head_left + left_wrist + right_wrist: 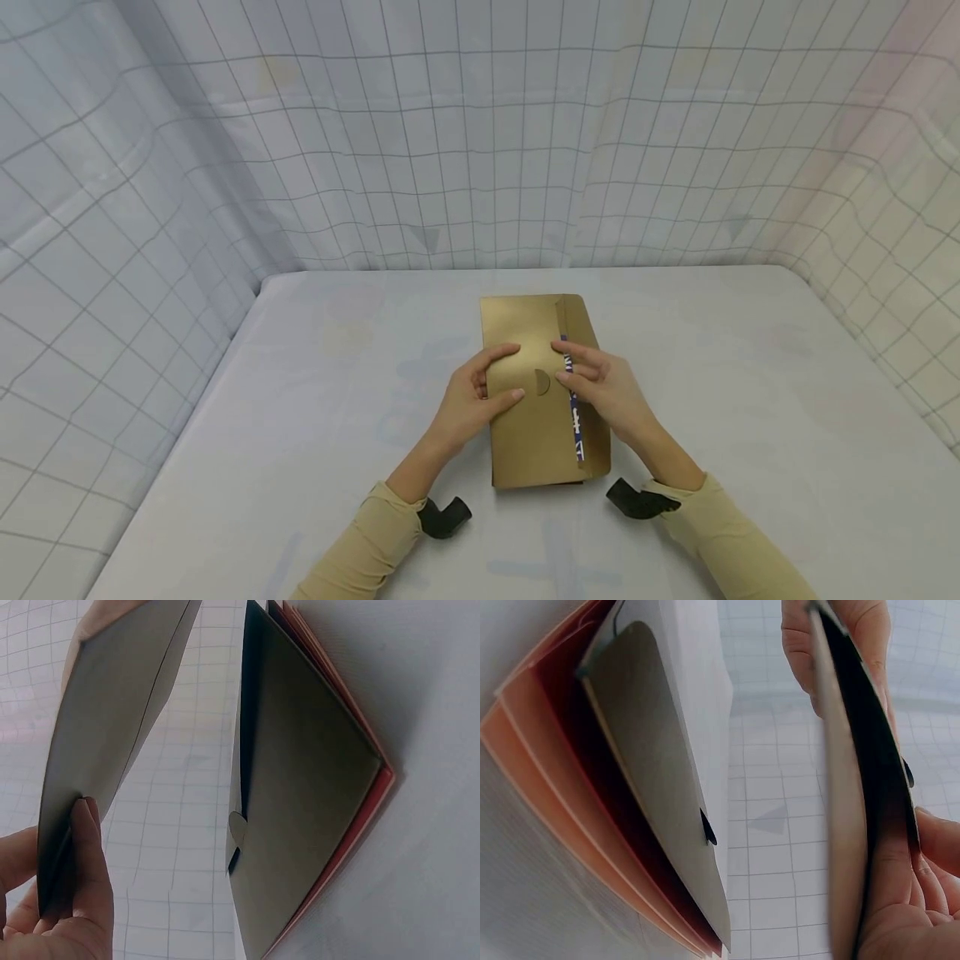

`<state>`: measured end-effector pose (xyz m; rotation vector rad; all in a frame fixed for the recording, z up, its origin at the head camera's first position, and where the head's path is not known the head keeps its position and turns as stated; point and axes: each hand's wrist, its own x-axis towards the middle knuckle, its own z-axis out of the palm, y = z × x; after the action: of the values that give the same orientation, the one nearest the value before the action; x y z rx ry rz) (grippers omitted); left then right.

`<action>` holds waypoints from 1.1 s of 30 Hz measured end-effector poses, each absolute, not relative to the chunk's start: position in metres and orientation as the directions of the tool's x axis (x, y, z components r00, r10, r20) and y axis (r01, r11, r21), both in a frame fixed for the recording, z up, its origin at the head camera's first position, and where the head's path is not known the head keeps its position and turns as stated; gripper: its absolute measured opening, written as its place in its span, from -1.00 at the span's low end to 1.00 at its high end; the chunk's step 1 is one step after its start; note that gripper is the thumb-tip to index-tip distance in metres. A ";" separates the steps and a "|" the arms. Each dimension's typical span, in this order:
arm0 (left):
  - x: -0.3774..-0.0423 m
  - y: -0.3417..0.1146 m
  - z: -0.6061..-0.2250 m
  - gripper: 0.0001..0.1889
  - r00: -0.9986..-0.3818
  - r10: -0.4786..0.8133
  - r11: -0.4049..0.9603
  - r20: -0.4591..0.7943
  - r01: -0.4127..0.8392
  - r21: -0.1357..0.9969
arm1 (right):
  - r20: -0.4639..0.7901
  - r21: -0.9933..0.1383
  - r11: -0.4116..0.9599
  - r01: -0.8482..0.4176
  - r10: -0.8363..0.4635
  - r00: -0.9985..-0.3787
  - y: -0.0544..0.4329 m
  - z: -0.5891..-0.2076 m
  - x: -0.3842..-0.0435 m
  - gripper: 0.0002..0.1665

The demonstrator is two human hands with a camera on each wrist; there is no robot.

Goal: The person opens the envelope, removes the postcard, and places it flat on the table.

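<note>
A flat gold envelope (525, 442) is held up in both hands, with a half-round notch (542, 382) in its face. A blue-and-white printed strip (577, 437) runs along its right flap. My left hand (474, 398) pinches the left edge, thumb on the near face; the left wrist view shows fingers on both sides of the envelope. At the right edge, my right hand (617, 395) grips beside the strip. In the right wrist view, the envelope gapes along this side, with a finger (894, 862) in the dark gap.
Beneath the held envelope, a stack lies on the white table (360, 400); its top piece is another gold envelope (307, 787), with red and orange pieces (570, 787) below. Black wrist pieces (444, 518) show at both sleeves. White gridded curtains (450, 133) surround the table.
</note>
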<state>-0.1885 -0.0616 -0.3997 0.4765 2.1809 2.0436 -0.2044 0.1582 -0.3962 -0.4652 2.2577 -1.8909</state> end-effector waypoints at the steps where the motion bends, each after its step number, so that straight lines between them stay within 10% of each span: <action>1: -0.189 -0.062 -0.399 -0.43 -0.945 0.301 0.044 0.129 0.149 0.988 | 0.081 -0.975 0.169 -0.143 -0.333 -0.940 0.159 -0.396 -0.205 -0.42; 33: -0.194 -0.077 -0.396 -0.44 -0.949 0.288 0.060 0.126 0.149 0.987 | 0.047 -0.964 0.238 -0.121 -0.297 -0.954 0.173 -0.391 -0.208 -0.40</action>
<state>-0.1940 -0.0775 -0.3959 0.4579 2.2085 2.0346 -0.2082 0.1725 -0.3914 -0.4010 2.3535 -1.8097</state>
